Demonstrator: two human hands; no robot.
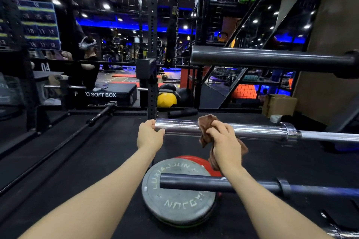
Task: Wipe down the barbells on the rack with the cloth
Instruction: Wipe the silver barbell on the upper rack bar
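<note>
Right now both arms reach forward to the chrome barbell, which lies level across the rack. The left hand curls its fingers around the sleeve's open end, while the right hand clutches the brown cloth bunched against the sleeve, above a grey weight plate.

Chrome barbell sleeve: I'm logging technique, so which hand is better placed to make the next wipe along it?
Right hand: it grips the brown cloth against the chrome barbell sleeve. Left hand only steadies the sleeve's end.
</note>
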